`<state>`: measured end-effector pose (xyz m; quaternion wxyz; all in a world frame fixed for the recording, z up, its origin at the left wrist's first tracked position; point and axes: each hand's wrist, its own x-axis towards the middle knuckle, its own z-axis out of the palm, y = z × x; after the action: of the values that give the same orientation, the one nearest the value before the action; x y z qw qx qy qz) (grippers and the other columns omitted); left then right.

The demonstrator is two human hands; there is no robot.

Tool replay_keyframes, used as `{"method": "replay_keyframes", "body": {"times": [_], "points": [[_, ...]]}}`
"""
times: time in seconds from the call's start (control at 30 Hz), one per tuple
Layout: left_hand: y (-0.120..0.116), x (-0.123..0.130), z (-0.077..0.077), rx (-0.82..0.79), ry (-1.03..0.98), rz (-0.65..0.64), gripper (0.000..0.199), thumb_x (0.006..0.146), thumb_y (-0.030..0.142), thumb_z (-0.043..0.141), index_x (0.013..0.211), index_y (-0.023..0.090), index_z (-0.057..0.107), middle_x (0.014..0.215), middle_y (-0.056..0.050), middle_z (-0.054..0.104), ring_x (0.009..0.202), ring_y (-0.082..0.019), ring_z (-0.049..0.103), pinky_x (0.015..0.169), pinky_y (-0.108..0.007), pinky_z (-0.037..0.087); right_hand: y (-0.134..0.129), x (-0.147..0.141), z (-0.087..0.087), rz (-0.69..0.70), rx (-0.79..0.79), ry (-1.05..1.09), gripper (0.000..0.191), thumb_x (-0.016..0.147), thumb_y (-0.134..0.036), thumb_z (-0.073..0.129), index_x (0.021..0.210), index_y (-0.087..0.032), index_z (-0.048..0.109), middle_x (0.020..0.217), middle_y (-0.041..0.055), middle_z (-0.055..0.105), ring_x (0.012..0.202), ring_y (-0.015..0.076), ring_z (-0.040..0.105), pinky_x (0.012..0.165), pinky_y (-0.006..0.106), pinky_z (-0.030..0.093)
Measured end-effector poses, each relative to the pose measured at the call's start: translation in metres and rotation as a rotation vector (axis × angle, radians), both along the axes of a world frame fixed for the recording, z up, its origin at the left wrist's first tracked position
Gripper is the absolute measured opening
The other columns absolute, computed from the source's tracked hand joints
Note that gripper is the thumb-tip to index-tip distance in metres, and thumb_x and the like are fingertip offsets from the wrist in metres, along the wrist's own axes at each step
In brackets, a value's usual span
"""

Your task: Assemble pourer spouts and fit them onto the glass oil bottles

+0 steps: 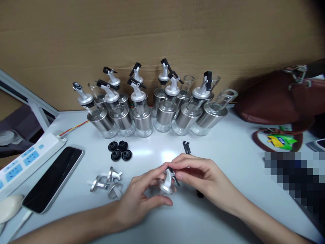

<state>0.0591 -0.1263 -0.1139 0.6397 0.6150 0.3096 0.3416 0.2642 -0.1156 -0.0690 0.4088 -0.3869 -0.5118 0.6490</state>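
Note:
Between my two hands, above the front of the table, is a silver pourer spout with a black flip lever at its top. My left hand holds the spout from the left, fingers around its body and thumb below. With thumb and forefinger my right hand pinches the black lever. To the left lie several loose silver spouts, and behind them a cluster of black rubber stoppers. Black levers lie just behind my right hand, and another black piece shows partly beneath it.
Several glass bottles with steel bands stand along the cardboard wall, many topped with pourers. At left are a power strip, a phone and a white rounded object. A brown bag and a green-yellow packet lie right.

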Motion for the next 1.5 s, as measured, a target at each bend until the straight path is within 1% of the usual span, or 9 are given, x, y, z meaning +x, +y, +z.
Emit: {"method": "replay_keyframes", "body": {"times": [0.17, 0.27, 0.43, 0.6, 0.87, 1.0, 1.13, 1.37, 1.5], "points": [[-0.001, 0.000, 0.001, -0.018, -0.051, -0.011, 0.065, 0.078, 0.019, 0.074, 0.134, 0.040, 0.047, 0.106, -0.001, 0.072, 0.097, -0.015, 0.069, 0.087, -0.026, 0.055, 0.002, 0.003, 0.001, 0.054, -0.010, 0.028, 0.018, 0.081, -0.025, 0.072, 0.098, -0.029, 0.076, 0.092, 0.0023, 0.066, 0.076, 0.0113, 0.065, 0.071, 0.023, 0.056], [0.000, 0.001, 0.002, -0.030, -0.067, -0.002, 0.065, 0.078, 0.020, 0.075, 0.134, 0.037, 0.048, 0.109, -0.002, 0.071, 0.099, -0.017, 0.068, 0.089, -0.027, 0.054, 0.004, 0.006, 0.003, 0.097, 0.006, -0.004, 0.024, 0.077, -0.024, 0.075, 0.101, -0.030, 0.075, 0.092, 0.0018, 0.065, 0.079, 0.0121, 0.064, 0.074, 0.025, 0.056], [0.000, 0.001, 0.001, -0.036, -0.015, 0.067, 0.062, 0.076, 0.025, 0.076, 0.132, 0.035, 0.052, 0.108, -0.003, 0.069, 0.094, -0.016, 0.068, 0.083, -0.023, 0.056, 0.003, 0.005, 0.003, 0.040, 0.038, -0.122, 0.028, 0.077, -0.025, 0.073, 0.105, -0.024, 0.074, 0.088, 0.0040, 0.066, 0.076, 0.0133, 0.063, 0.075, 0.028, 0.056], [-0.001, 0.000, 0.000, -0.002, 0.063, 0.060, 0.060, 0.078, 0.025, 0.074, 0.133, 0.031, 0.051, 0.109, -0.006, 0.069, 0.093, -0.018, 0.068, 0.086, -0.028, 0.055, 0.000, 0.003, 0.004, 0.049, 0.041, -0.199, 0.029, 0.081, -0.023, 0.064, 0.109, -0.021, 0.072, 0.081, 0.0045, 0.067, 0.072, 0.0144, 0.064, 0.072, 0.029, 0.055], [0.000, 0.005, 0.008, -0.021, 0.022, 0.162, 0.034, 0.084, 0.022, 0.066, 0.117, 0.024, 0.059, 0.095, -0.002, 0.067, 0.089, -0.013, 0.068, 0.083, -0.021, 0.053, -0.004, 0.001, 0.003, 0.043, 0.088, -0.258, 0.030, 0.080, -0.024, 0.064, 0.108, -0.020, 0.072, 0.081, 0.0035, 0.062, 0.074, 0.0139, 0.059, 0.072, 0.028, 0.051], [0.002, 0.006, 0.010, -0.042, 0.075, 0.196, 0.032, 0.082, 0.022, 0.068, 0.113, 0.021, 0.060, 0.093, -0.003, 0.070, 0.089, -0.013, 0.067, 0.084, -0.022, 0.052, -0.005, -0.001, 0.000, 0.045, 0.143, -0.325, 0.033, 0.082, -0.023, 0.057, 0.112, -0.017, 0.070, 0.081, 0.0050, 0.061, 0.074, 0.0152, 0.058, 0.070, 0.029, 0.049], [0.003, 0.005, 0.010, -0.036, 0.103, 0.189, 0.033, 0.083, 0.021, 0.067, 0.115, 0.024, 0.059, 0.094, -0.001, 0.071, 0.091, -0.013, 0.065, 0.087, -0.022, 0.050, -0.004, -0.001, 0.000, 0.046, 0.173, -0.354, 0.033, 0.084, -0.022, 0.055, 0.114, -0.016, 0.069, 0.082, 0.0054, 0.060, 0.075, 0.0154, 0.057, 0.070, 0.029, 0.048], [0.003, 0.004, 0.010, -0.069, 0.034, 0.135, 0.032, 0.091, 0.026, 0.058, 0.122, 0.032, 0.055, 0.098, 0.002, 0.064, 0.095, -0.012, 0.063, 0.088, -0.020, 0.047, -0.005, -0.002, 0.000, 0.032, 0.249, -0.402, 0.039, 0.086, -0.013, 0.049, 0.119, -0.020, 0.066, 0.081, 0.0034, 0.058, 0.075, 0.0147, 0.053, 0.063, 0.025, 0.043], [0.006, 0.004, 0.008, -0.067, -0.002, 0.087, 0.037, 0.093, 0.026, 0.055, 0.128, 0.035, 0.051, 0.099, 0.002, 0.065, 0.096, -0.012, 0.063, 0.091, -0.022, 0.046, -0.005, -0.001, -0.003, 0.051, 0.249, -0.399, 0.037, 0.090, -0.017, 0.050, 0.124, -0.023, 0.063, 0.085, 0.0038, 0.059, 0.078, 0.0150, 0.054, 0.064, 0.024, 0.043]]}}
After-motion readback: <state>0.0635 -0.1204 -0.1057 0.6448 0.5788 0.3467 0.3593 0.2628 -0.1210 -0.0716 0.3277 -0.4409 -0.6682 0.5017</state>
